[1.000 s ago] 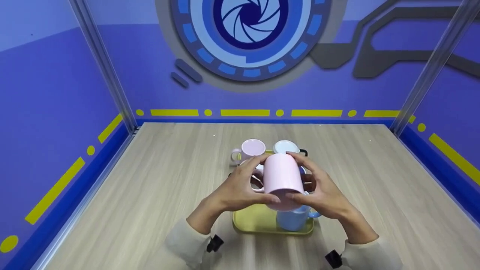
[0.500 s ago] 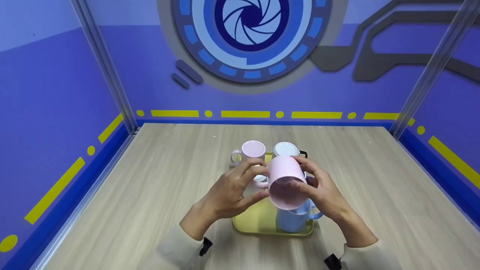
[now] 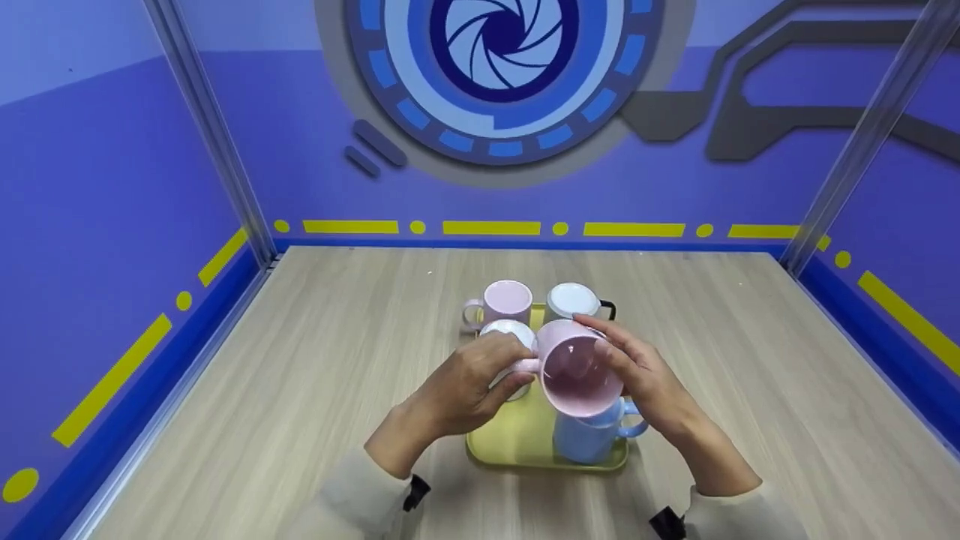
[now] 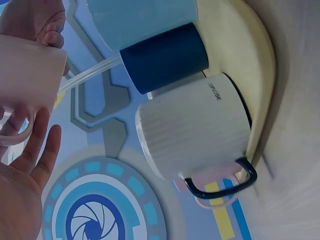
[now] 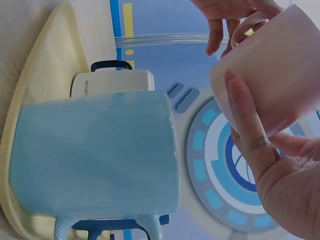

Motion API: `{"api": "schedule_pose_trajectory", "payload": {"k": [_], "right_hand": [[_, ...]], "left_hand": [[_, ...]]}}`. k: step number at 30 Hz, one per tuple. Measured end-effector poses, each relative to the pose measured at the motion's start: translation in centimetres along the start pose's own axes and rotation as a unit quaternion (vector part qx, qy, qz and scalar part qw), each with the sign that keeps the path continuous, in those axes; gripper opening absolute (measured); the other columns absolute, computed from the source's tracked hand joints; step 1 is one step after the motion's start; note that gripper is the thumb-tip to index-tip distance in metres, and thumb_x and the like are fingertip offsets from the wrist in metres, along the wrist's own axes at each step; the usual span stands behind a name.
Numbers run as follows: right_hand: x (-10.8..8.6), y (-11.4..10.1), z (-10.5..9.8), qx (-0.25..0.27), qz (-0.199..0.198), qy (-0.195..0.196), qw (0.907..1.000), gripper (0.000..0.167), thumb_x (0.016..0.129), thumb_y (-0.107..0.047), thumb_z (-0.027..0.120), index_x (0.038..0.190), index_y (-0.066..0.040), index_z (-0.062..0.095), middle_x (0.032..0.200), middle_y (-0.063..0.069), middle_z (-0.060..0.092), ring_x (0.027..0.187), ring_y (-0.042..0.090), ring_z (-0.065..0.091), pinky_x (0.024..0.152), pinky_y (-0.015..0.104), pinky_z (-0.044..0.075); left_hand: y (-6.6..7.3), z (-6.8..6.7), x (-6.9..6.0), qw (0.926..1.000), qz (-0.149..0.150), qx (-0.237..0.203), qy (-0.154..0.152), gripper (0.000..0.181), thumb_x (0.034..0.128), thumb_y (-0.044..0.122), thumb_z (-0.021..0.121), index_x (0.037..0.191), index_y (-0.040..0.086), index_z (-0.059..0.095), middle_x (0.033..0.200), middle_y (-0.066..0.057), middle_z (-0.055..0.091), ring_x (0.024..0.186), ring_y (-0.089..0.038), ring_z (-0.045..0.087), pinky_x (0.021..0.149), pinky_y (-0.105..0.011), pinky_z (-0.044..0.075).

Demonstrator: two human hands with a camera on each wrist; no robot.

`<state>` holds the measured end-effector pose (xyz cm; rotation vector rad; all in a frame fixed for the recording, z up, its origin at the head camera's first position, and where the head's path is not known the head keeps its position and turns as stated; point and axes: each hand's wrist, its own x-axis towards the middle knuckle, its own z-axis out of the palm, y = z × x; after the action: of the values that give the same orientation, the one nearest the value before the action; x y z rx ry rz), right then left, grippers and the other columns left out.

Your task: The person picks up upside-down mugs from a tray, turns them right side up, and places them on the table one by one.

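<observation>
A pink mug (image 3: 581, 375) is in the air above the tray, tilted so its mouth faces the head camera. My left hand (image 3: 465, 386) pinches its handle, which points left. The right hand (image 3: 652, 379) grips the mug's right side, thumb near the rim and fingers along the wall, as the right wrist view also shows with the pink mug (image 5: 275, 70). Just below the held mug stands a light blue mug (image 3: 581, 439) on the yellow tray (image 3: 510, 442). A white mug (image 3: 510, 330) is partly hidden behind my left hand.
At the tray's back stand another pink mug (image 3: 507, 300), handle to the left, and a white mug with a black handle (image 3: 572, 300). In the left wrist view a dark blue mug (image 4: 165, 57) stands between the white and light blue mugs. Walls enclose the table's back and sides.
The held mug has tilted, turning its mouth toward the head camera. My left hand let go of its side, drew back a little, then took hold of the handle; the right hand kept its grip.
</observation>
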<state>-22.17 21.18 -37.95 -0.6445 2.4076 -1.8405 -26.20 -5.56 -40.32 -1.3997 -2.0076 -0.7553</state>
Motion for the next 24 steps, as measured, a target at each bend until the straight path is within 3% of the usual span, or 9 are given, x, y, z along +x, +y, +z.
{"api": "schedule_pose_trajectory", "payload": {"k": [4, 8, 11, 14, 19, 24], "right_hand": [[-0.1, 0.0, -0.2, 0.018, -0.003, -0.030, 0.9994, 0.051, 0.111, -0.033, 0.034, 0.159, -0.016, 0.041, 0.141, 0.026, 0.054, 0.109, 0.033, 0.069, 0.083, 0.041, 0.063], [-0.1, 0.2, -0.3, 0.051, -0.004, -0.070, 0.9962, 0.054, 0.112, -0.037, 0.032, 0.161, -0.015, 0.034, 0.142, 0.031, 0.052, 0.107, 0.032, 0.073, 0.083, 0.045, 0.063], [-0.1, 0.5, -0.4, 0.067, -0.014, -0.085, 0.9941, 0.056, 0.112, -0.038, 0.038, 0.161, -0.012, 0.033, 0.139, 0.031, 0.054, 0.105, 0.032, 0.074, 0.083, 0.046, 0.064], [-0.1, 0.8, -0.4, 0.084, -0.026, -0.096, 0.9915, 0.064, 0.108, -0.040, 0.053, 0.158, -0.006, 0.034, 0.132, 0.029, 0.057, 0.103, 0.034, 0.074, 0.083, 0.050, 0.063], [-0.3, 1.1, -0.4, 0.101, -0.025, -0.102, 0.9894, 0.082, 0.094, -0.036, 0.077, 0.152, 0.002, 0.035, 0.127, 0.025, 0.060, 0.099, 0.037, 0.074, 0.085, 0.054, 0.062], [-0.2, 1.0, 0.0, 0.047, 0.013, -0.051, 0.9975, 0.076, 0.085, -0.014, 0.085, 0.145, 0.004, 0.042, 0.124, 0.026, 0.062, 0.095, 0.032, 0.076, 0.080, 0.043, 0.064]], "left_hand": [[0.1, 0.1, 0.1, 0.9995, -0.015, -0.026, 0.007, 0.024, 0.1108, 0.031, 0.046, 0.105, 0.011, 0.059, 0.091, 0.000, 0.056, 0.086, -0.014, 0.054, 0.076, -0.027, 0.048], [0.3, 0.1, 0.1, 0.9974, -0.046, -0.054, 0.011, 0.024, 0.1102, 0.030, 0.049, 0.101, 0.009, 0.056, 0.088, -0.002, 0.053, 0.083, -0.012, 0.051, 0.073, -0.026, 0.046], [0.5, 0.1, 0.1, 0.9936, -0.076, -0.082, 0.013, 0.017, 0.1090, 0.025, 0.053, 0.104, 0.009, 0.057, 0.090, -0.003, 0.055, 0.086, -0.011, 0.052, 0.076, -0.027, 0.048], [0.7, 0.0, 0.2, 0.9878, -0.108, -0.111, 0.013, 0.014, 0.1079, 0.022, 0.055, 0.107, 0.009, 0.059, 0.093, -0.003, 0.059, 0.089, -0.010, 0.054, 0.079, -0.030, 0.051], [1.0, -0.2, 0.6, 0.9694, -0.167, -0.179, 0.014, 0.014, 0.1084, 0.021, 0.053, 0.107, 0.008, 0.059, 0.095, -0.005, 0.064, 0.092, -0.008, 0.059, 0.081, -0.029, 0.056], [1.0, -0.2, 1.1, 0.9430, -0.221, -0.248, 0.017, 0.015, 0.1094, 0.018, 0.051, 0.105, 0.005, 0.057, 0.095, -0.010, 0.063, 0.088, -0.010, 0.062, 0.079, -0.027, 0.058]]}}
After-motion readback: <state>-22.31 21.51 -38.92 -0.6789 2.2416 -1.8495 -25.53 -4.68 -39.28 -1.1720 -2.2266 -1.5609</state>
